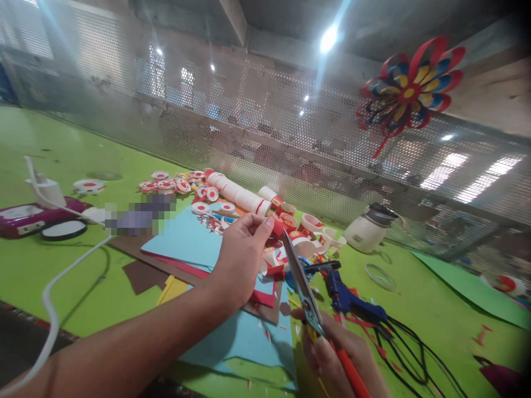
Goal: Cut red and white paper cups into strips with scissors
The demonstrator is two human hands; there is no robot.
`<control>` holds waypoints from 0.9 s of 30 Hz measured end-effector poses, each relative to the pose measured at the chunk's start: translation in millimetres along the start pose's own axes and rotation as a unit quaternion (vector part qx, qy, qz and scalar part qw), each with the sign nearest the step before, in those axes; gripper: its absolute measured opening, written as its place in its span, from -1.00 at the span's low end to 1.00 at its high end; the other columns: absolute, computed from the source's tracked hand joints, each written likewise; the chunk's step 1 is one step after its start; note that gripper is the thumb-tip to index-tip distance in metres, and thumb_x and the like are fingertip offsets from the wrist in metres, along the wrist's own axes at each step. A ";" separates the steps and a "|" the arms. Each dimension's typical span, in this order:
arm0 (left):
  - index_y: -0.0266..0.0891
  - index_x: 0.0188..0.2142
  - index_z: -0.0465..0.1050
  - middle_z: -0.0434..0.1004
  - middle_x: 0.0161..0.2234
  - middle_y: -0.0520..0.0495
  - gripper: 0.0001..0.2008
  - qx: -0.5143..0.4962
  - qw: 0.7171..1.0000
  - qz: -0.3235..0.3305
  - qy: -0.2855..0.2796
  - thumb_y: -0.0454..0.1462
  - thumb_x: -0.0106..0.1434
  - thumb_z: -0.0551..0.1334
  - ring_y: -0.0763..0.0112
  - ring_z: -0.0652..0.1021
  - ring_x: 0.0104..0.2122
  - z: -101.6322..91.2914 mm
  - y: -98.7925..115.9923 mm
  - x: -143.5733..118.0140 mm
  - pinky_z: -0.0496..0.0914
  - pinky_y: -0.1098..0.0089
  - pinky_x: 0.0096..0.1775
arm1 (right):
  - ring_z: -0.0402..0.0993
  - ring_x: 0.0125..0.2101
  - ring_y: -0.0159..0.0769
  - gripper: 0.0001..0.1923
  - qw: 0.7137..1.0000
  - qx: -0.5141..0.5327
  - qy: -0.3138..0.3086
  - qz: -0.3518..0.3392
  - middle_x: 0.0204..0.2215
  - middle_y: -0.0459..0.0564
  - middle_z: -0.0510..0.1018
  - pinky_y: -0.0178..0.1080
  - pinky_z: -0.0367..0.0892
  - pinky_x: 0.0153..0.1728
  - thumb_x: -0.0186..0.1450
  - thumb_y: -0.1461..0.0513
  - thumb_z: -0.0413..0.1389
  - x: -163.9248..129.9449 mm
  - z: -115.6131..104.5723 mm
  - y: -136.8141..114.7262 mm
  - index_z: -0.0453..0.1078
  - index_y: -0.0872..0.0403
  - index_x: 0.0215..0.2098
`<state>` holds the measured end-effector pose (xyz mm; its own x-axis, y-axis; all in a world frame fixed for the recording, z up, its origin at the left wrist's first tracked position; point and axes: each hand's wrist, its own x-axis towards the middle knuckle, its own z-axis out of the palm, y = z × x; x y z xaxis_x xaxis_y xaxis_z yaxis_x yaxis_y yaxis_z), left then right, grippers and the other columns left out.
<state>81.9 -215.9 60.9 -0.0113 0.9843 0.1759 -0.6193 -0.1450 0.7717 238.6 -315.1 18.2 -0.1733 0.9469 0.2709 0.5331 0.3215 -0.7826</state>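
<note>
Red paper cup piece (277, 225) pinched in L hand (240, 260); R hand (336, 354) grips scissors (302, 287), blades at its edge.

Bright overhead lamp (328, 38) flaring with streaks, hazy mesh backdrop, soft blur, warped darkened edges, pixelated patch

- A craft workshop, with a long green bench (50, 160) fenced at the back by a perforated metal screen (257, 110).
- Coloured paper sheets (182, 243), cut paper cups (315, 224) and round red-and-white discs (166, 185) litter the bench.
- A blue glue gun (346, 296) and scissors (302, 287) lie among them.
- A finished paper flower (410, 91) hangs on the screen.
</note>
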 end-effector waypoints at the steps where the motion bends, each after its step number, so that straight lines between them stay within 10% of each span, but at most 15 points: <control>1: -0.29 -0.49 0.31 0.42 -0.52 0.01 -0.86 -0.002 1.000 0.001 0.000 -0.28 0.11 0.26 0.49 0.44 -0.48 -0.1 -0.4 0.3 0.37 0.35 -0.30 | 0.19 -0.64 -0.39 -0.50 1.000 -0.010 0.004 -0.001 -0.64 -0.14 0.27 -0.37 0.11 -0.63 0.28 -0.08 -0.09 0.2 -0.4 -0.2 0.46 0.09 -0.15; 27: -0.28 -0.50 0.32 0.43 -0.54 0.01 -0.86 -0.002 1.000 -0.003 -0.007 -0.29 0.11 0.25 0.49 0.44 -0.49 -0.2 1.5 -0.2 0.35 0.36 -0.31 | 0.09 -0.68 -0.43 -0.48 0.997 -0.056 0.051 -0.033 -0.70 -0.18 0.19 -0.36 0.09 -0.64 0.28 -0.09 -0.09 1.3 5.3 -2.7 0.51 0.10 -0.24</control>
<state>80.8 -216.3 61.8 0.0036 0.9837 0.1798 -0.6224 -0.1386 0.7703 232.6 -314.6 17.7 -0.1288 0.9158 0.3804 0.6127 0.3751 -0.6956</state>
